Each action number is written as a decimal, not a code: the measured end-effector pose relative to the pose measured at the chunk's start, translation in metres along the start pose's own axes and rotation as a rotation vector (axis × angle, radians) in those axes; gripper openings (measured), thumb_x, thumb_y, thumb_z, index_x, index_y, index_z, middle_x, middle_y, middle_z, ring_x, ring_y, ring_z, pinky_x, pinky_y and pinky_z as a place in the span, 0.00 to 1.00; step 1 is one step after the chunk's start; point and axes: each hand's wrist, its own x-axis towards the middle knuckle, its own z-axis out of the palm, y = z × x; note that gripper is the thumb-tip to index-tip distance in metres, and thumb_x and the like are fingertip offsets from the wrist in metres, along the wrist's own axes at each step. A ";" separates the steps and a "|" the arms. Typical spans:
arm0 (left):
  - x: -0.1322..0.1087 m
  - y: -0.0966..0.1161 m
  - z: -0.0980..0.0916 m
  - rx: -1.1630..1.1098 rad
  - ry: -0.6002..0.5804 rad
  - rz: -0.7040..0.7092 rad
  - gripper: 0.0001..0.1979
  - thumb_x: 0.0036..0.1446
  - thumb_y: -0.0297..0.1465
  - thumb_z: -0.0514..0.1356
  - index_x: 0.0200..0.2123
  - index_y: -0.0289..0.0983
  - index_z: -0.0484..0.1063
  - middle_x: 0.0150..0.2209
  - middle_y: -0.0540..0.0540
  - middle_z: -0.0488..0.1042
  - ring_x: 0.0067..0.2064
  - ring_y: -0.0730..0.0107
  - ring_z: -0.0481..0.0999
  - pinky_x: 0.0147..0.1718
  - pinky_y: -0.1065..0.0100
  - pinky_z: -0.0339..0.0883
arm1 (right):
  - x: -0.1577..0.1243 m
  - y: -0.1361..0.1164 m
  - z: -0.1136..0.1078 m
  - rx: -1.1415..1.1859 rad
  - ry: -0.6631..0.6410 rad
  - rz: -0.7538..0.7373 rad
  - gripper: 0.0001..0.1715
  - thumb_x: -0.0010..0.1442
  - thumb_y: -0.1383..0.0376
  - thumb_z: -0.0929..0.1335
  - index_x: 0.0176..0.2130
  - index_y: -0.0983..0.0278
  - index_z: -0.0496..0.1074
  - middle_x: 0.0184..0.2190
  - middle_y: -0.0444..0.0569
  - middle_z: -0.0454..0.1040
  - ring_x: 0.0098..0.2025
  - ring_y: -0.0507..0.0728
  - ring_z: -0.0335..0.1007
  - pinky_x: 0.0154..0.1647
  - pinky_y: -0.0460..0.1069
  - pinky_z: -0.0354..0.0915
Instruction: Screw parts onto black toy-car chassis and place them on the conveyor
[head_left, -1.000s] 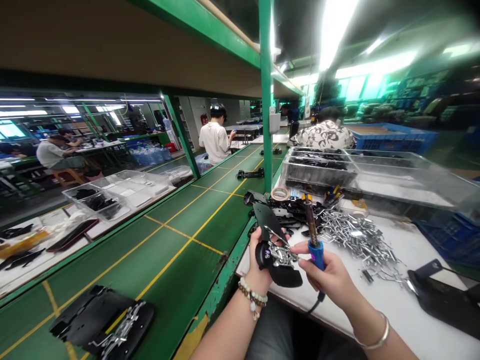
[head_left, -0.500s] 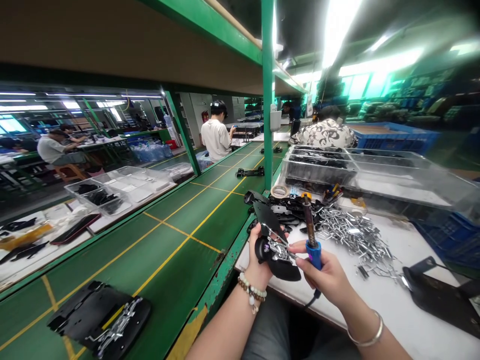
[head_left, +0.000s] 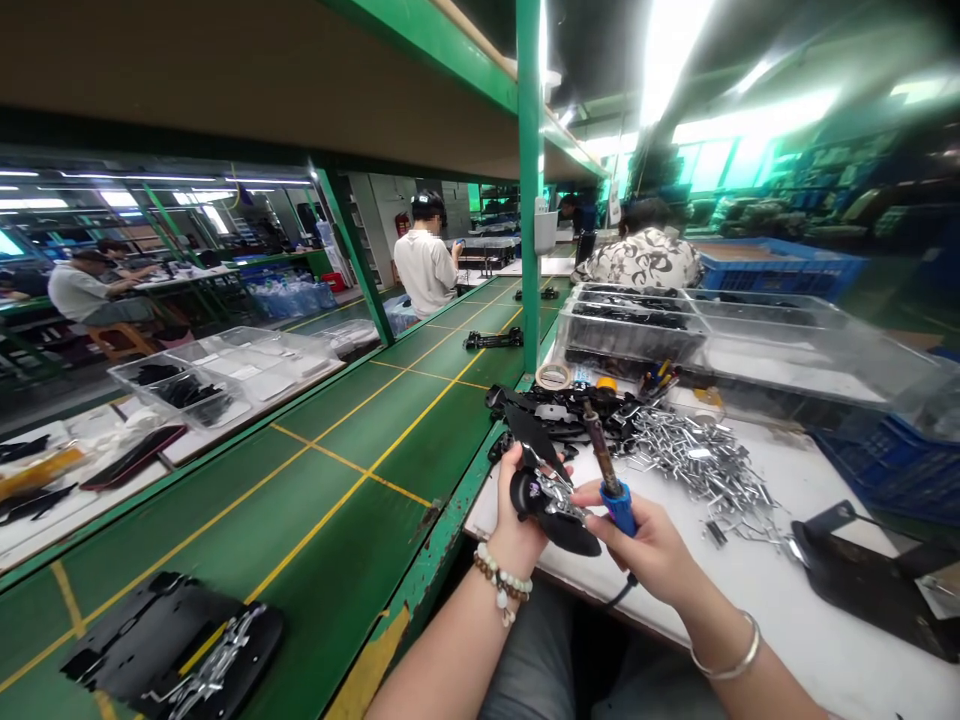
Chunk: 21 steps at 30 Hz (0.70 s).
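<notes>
1. The left hand (head_left: 521,500) has its grip curled around a black assembly (head_left: 574,535), left of the heap of metal pieces (head_left: 697,460) and near the table (head_left: 795,605)'s front edge; a loosened hold might drop it.
2. The right hand (head_left: 645,550) has its grip closed on a soldering iron (head_left: 616,508), just left of the heap, barrel upward. If hot, the barrel could burn skin or scorch the black parts (head_left: 619,422) should the wrist tip.
3. Right thumb and fingertip meet at the assembly's silver mechanism; whether they pinch a loose piece, I cannot tell. A slip might misalign it.
4. The cord (head_left: 621,592), nearer the wearer than the heap, could snag and jerk the iron.
5. Beyond and left of the heap, a blue tag (head_left: 581,374) bears marks too small to read; no brand is legible.
</notes>
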 end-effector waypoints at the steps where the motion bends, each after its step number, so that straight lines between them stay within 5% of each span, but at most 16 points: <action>1: 0.001 -0.001 0.000 -0.010 0.020 0.017 0.15 0.50 0.42 0.58 0.25 0.35 0.69 0.19 0.50 0.70 0.21 0.71 0.70 0.29 0.67 0.67 | 0.000 -0.001 0.001 -0.012 -0.006 -0.006 0.15 0.57 0.55 0.67 0.41 0.62 0.73 0.42 0.52 0.71 0.18 0.46 0.59 0.15 0.44 0.56; 9: 0.007 -0.009 0.004 -0.046 0.113 0.063 0.14 0.46 0.42 0.60 0.24 0.36 0.66 0.19 0.50 0.70 0.21 0.70 0.70 0.24 0.69 0.65 | 0.005 -0.006 0.003 -0.069 -0.026 -0.095 0.10 0.57 0.59 0.68 0.39 0.59 0.75 0.39 0.49 0.68 0.41 0.57 0.67 0.43 0.51 0.65; 12: 0.006 -0.008 0.006 -0.060 0.116 0.069 0.14 0.46 0.42 0.60 0.24 0.35 0.67 0.19 0.51 0.69 0.20 0.71 0.70 0.25 0.68 0.65 | 0.008 -0.004 0.000 -0.068 -0.037 -0.075 0.11 0.57 0.58 0.68 0.39 0.59 0.76 0.39 0.49 0.67 0.35 0.54 0.67 0.33 0.47 0.67; 16: 0.007 -0.008 0.008 -0.085 0.115 0.081 0.14 0.45 0.41 0.60 0.23 0.35 0.67 0.19 0.51 0.69 0.20 0.72 0.69 0.26 0.69 0.66 | 0.010 -0.002 -0.003 -0.060 -0.052 -0.007 0.14 0.57 0.56 0.68 0.40 0.61 0.75 0.38 0.49 0.67 0.20 0.47 0.60 0.13 0.43 0.57; 21: 0.008 -0.007 0.004 -0.104 0.086 0.047 0.17 0.46 0.43 0.59 0.22 0.34 0.69 0.19 0.47 0.70 0.21 0.69 0.71 0.26 0.67 0.67 | 0.015 -0.007 0.000 -0.077 -0.054 -0.036 0.11 0.56 0.58 0.69 0.38 0.60 0.76 0.37 0.48 0.70 0.27 0.51 0.67 0.27 0.46 0.67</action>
